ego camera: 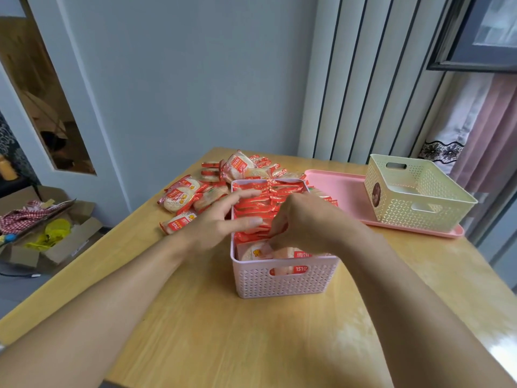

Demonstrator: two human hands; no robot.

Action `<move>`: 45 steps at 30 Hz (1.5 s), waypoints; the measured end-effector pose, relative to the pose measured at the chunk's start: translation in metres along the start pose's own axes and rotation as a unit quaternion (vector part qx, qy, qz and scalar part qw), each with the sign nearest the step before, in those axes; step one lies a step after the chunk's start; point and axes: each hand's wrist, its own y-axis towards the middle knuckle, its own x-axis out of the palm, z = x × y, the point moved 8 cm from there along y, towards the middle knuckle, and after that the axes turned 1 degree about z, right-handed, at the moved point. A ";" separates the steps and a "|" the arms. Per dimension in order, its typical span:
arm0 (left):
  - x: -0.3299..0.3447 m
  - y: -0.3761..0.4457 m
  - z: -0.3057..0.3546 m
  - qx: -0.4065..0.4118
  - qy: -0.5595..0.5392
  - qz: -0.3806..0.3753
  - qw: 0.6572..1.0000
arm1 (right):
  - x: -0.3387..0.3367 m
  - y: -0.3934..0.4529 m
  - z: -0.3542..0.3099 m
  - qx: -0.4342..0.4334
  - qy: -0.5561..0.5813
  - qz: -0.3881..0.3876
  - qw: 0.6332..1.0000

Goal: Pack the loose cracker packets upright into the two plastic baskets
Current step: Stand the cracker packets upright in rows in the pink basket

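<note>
Over the pink plastic lattice basket point(282, 281), my right hand point(305, 222) curled its fingertips down among the upright red-topped cracker packets point(260, 203), apparently pinching one packet edge near the row's near end, though the fingertips themselves were hidden from me. My left hand point(218, 222) lay alongside with fingers straight and slightly spread, pressing flat against the packet tops from the left rim inward.

Packed packets stood on edge in a row running away from me along the basket's long axis, filling it almost to the far wall; at the near end a few round pale crackers point(254, 252) lay face-out and looser. I judged the remaining slack to sit just under my right fingers, so the next push would have to go toward the far wall while the left hand steadied the row.

Loose clear-and-red cracker packets point(184, 197) lay heaped on the light wooden table point(223, 340) to the far left of the basket, touching its far corner, nearer my left hand. A cream plastic lattice basket point(416, 197), seemingly empty, stood on a pink rectangular tray point(341, 191) well to the right, close to the table's right edge. Bare tabletop lay between me and the pink basket; a cardboard box point(47, 242) sat on the floor at left.
</note>
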 end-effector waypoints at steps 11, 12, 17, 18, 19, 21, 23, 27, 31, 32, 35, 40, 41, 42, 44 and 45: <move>0.013 0.004 0.008 -0.116 0.265 -0.114 0.950 | -0.012 0.008 0.184 0.294 0.051 0.186 0.936; 0.016 0.003 0.010 -0.133 0.298 -0.125 0.937 | 0.005 0.009 0.200 0.332 0.031 0.158 0.929; 0.023 0.001 0.020 -0.157 0.354 -0.149 0.910 | 0.039 0.010 0.210 0.370 0.065 0.108 0.920; 0.022 0.000 0.020 -0.159 0.348 -0.152 0.911 | 0.039 0.009 0.206 0.370 0.078 0.105 0.920; 0.021 -0.001 0.018 -0.166 0.336 -0.151 0.915 | 0.038 0.008 0.203 0.367 0.096 0.106 0.919; 0.021 -0.003 0.018 -0.177 0.299 -0.137 0.928 | 0.031 0.004 0.194 0.355 0.139 0.108 0.918; 0.023 -0.002 0.017 -0.177 0.306 -0.124 0.927 | 0.020 0.001 0.186 0.344 0.158 0.114 0.918; 0.024 0.001 0.016 -0.188 0.358 -0.110 0.908 | -0.022 -0.010 0.167 0.303 0.181 0.190 0.916; 0.027 0.002 0.025 -0.179 0.373 -0.129 0.901 | -0.070 -0.023 0.120 0.180 0.173 0.286 0.925; 0.029 0.002 0.028 -0.171 0.338 -0.130 0.916 | -0.073 -0.023 0.104 0.134 0.177 0.296 0.929; 0.026 0.004 0.048 -0.125 0.070 -0.053 0.988 | -0.075 -0.025 0.062 -0.006 0.157 0.329 0.931; 0.035 0.007 0.064 -0.031 -0.145 -0.029 0.988 | -0.070 -0.028 0.035 -0.113 0.137 0.344 0.922; 0.037 0.007 0.065 -0.025 -0.179 -0.029 0.983 | -0.071 -0.030 0.031 -0.124 0.131 0.351 0.919; 0.037 0.008 0.066 -0.020 -0.207 -0.019 0.978 | -0.072 -0.031 0.029 -0.132 0.120 0.357 0.917; 0.027 0.008 0.066 -0.025 -0.225 0.040 0.973 | -0.074 -0.031 0.026 -0.137 0.110 0.337 0.925; 0.021 0.007 0.065 -0.026 -0.206 0.076 0.975 | -0.073 -0.030 0.026 -0.129 0.107 0.306 0.937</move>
